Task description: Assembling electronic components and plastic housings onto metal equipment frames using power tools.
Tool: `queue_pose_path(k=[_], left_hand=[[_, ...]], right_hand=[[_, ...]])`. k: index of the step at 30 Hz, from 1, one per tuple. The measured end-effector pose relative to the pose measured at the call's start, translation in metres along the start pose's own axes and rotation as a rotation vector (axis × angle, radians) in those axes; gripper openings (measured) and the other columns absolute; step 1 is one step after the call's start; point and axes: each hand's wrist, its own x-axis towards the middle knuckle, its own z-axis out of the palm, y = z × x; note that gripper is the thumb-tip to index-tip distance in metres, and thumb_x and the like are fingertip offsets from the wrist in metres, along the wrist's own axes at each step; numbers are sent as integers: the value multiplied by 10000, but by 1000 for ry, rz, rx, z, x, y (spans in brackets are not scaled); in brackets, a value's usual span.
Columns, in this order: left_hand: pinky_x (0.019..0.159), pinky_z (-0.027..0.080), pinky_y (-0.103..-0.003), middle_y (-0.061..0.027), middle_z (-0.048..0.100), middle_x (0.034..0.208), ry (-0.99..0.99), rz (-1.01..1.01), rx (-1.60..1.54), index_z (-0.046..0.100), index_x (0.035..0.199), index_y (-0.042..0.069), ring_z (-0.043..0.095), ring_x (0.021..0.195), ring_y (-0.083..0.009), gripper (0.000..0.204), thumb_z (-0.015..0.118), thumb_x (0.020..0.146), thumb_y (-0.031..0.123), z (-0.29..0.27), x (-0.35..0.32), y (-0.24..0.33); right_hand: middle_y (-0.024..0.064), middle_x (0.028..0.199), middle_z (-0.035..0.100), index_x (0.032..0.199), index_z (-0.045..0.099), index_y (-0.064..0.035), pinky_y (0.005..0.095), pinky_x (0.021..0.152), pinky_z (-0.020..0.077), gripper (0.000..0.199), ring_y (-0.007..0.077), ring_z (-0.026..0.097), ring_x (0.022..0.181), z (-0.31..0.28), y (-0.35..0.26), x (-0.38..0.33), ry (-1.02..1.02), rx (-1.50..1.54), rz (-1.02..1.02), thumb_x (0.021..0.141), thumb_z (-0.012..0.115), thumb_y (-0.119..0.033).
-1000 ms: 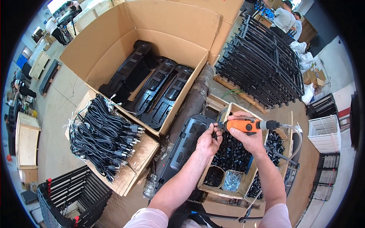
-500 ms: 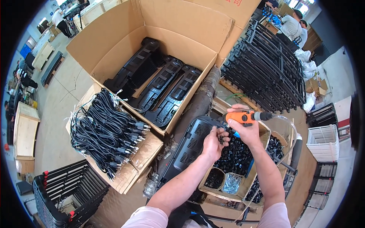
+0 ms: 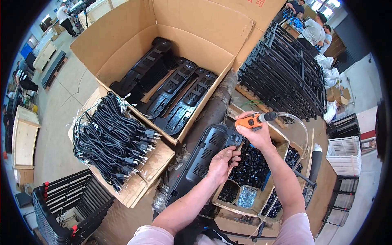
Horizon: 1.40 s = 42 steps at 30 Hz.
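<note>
My right hand (image 3: 258, 136) is wrapped round an orange power screwdriver (image 3: 246, 122) with a clear hose at its back end. The driver lies across the far end of a long black vented plastic housing (image 3: 200, 157). Its bit is hidden by my fingers and the tool. At that same end, my left hand (image 3: 221, 165) is closed, its thumb and fingertips pinched by the housing's edge; whatever small pieces they hold cannot be made out. Beneath the housing runs a wrapped, dark padded beam (image 3: 218, 98).
Right of the housing stands a divided wooden tray (image 3: 288, 141) of small black parts (image 3: 253, 165), dark screws (image 3: 228, 192) and silver fasteners (image 3: 247, 197). Left are bundled black cables (image 3: 110, 139) and a large carton (image 3: 118, 57) holding black housings. Black frames (image 3: 281, 73) are stacked behind.
The screwdriver and my right hand have shifted left onto the housing's far end, and the tool has turned. My left hand has moved slightly down and left, its fingers closing in against the housing.
</note>
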Motion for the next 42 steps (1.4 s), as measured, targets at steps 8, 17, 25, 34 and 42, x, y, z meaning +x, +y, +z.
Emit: queue_pose_path(k=[8, 17, 25, 34, 42], left_hand=[[664, 558, -271, -40, 710, 950, 42, 4, -43, 674, 1158, 49, 667, 766, -137, 249, 577, 1078, 264, -17, 5, 0], [679, 549, -306, -18, 673, 908, 85, -15, -121, 670, 1171, 61, 649, 780, -160, 249, 582, 1075, 273, -8, 3, 1], [646, 553, -278, -6, 661, 853, 179, 11, -240, 678, 1090, 95, 632, 718, -139, 198, 581, 1075, 268, 2, 10, 19], [666, 529, -250, 17, 609, 841, 111, 12, -579, 664, 1074, 93, 580, 741, -119, 220, 593, 1068, 301, -11, 18, 35], [702, 533, -272, 1, 616, 890, -34, 5, -524, 644, 1120, 95, 590, 792, -142, 253, 547, 1088, 327, -27, 10, 46]], right_hand=[[121, 1167, 703, 1120, 642, -17, 345, 936, 559, 337, 183, 671, 1057, 2, 5, -1, -11, 28, -1, 818, 789, -2], [112, 1165, 700, 1147, 628, -15, 346, 926, 566, 369, 182, 676, 1049, 1, 12, 1, -20, 36, 1, 819, 796, 5], [128, 1178, 722, 1290, 594, 10, 345, 983, 549, 500, 181, 675, 1105, 9, -27, -24, 68, 158, -36, 834, 795, -22], [170, 1222, 714, 1298, 567, 7, 392, 1037, 530, 521, 227, 669, 1159, 22, -50, -47, -66, 132, -54, 822, 777, -12], [169, 1241, 701, 1293, 568, 3, 396, 1052, 525, 517, 235, 661, 1188, 39, -58, -41, -95, 128, -5, 823, 782, -15]])
